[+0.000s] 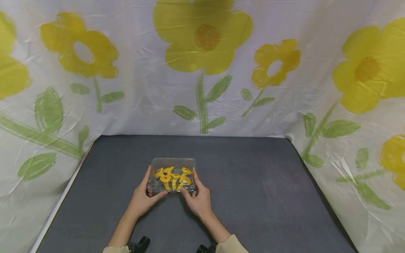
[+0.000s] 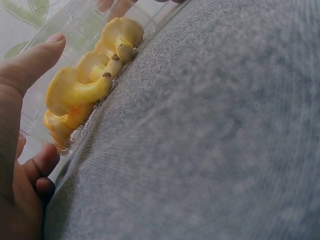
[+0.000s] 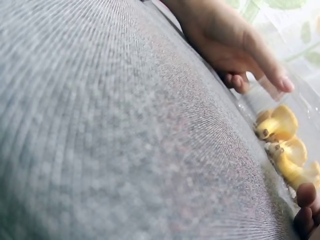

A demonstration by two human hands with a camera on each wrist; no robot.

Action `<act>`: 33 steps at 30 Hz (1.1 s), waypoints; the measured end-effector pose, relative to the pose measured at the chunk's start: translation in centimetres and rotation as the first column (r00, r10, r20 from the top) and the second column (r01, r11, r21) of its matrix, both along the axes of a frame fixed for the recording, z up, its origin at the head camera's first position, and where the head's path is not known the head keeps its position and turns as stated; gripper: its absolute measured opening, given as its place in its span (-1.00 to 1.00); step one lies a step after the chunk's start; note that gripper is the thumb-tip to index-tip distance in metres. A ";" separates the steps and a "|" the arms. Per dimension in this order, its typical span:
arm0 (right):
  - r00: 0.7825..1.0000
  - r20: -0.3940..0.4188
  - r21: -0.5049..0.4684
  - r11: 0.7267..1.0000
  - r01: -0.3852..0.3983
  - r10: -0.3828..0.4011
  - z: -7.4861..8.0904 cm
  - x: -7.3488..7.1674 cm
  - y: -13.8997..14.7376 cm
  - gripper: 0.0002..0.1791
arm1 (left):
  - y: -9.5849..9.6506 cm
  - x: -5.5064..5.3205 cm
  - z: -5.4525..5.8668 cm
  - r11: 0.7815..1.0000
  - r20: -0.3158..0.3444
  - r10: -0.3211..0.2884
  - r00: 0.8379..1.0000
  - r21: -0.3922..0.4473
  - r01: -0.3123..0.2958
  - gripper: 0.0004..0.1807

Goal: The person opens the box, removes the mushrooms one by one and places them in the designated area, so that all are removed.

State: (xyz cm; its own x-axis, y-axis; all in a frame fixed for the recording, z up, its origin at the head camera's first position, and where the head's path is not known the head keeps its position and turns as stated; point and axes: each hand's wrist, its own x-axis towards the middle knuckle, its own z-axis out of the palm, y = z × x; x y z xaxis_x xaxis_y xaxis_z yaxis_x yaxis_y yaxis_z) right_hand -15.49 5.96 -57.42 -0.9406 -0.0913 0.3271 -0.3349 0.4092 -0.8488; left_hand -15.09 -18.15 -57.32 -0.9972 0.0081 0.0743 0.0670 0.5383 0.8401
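A clear plastic clamshell box (image 1: pixel 172 162) sits on the dark table, with several yellow mushrooms (image 1: pixel 173 178) inside. The same mushrooms (image 2: pixel 75 92) show through the clear wall in the left wrist view, their stem ends toward the table. My left hand (image 1: pixel 141 201) holds the box's left side, thumb at the near edge and fingers along the side. On the opposite side my right hand (image 1: pixel 200 201) grips it the same way, its thumb near the front right corner. In the right wrist view only a few fingertips of that hand (image 3: pixel 306 196) appear.
The dark grey cloth-covered table (image 1: pixel 253 196) extends around the box. A white curtain (image 1: pixel 139 102) with painted yellow flowers encloses the back and both sides. Black straps (image 1: pixel 139 245) are on both wrists, beside beige sleeves (image 1: pixel 232 245).
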 end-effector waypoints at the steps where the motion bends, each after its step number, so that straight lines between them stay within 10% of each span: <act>1: 1.000 0.009 -0.001 1.000 0.000 0.000 0.0 0.0 0.0 -0.13 | 0.0 0.1 0.0 1.000 -0.004 0.003 1.000 0.002 -0.003 0.32; 33: 0.971 0.227 -0.201 0.979 -0.022 0.069 0.9 0.0 -0.2 -0.27 | 0.2 0.2 0.1 1.000 -0.016 -0.007 1.000 -0.007 0.007 0.31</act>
